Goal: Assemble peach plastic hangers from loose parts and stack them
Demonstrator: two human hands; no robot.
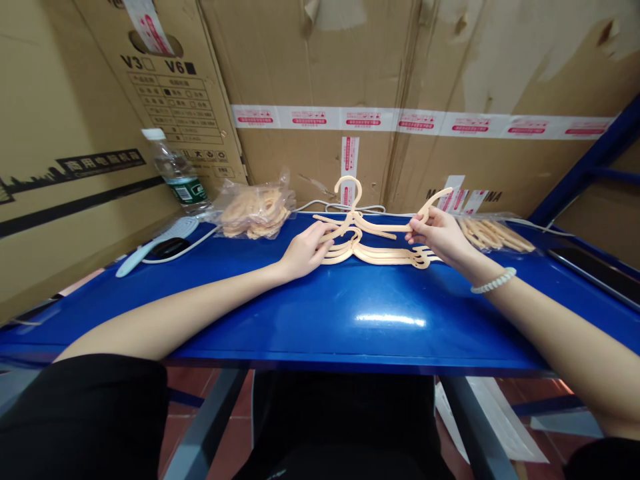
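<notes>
Head view, the only one I have: I see both bare arms stretched across the glossy blue metal table [350, 320]. My left hand [303, 252] lies on the left ends of a small stack of peach-coloured plastic hangers [385, 255], fingers curled over the arms of the stack, gripping them. My right hand [437, 237] pinches the right end of the top peach plastic hanger [373, 223], which is lifted a little at a tilt above the others, its hook [349, 185] pointing up towards the cardboard wall. A second hook curves up just beside my right fingers. A white bead bracelet [495, 281] sits on the right wrist.

The stack lies past the middle of the table, close to the far edge and just in front of the brown cardboard boxes [400, 87] that close off the back. To the left, a clear plastic bag of peach hangers [255, 210] rests near the back edge; beyond it stands a clear plastic water bottle with a green label [176, 175], and a white handheld gadget with a cable [160, 243] lies near the left edge. To the right, another flat clear bag of hangers [495, 233] lies just beside my right hand, and a dark flat slab [595, 267] sits by the right rim.

Between my forearms and the near edge the blue surface is bare, with only a glare streak.
</notes>
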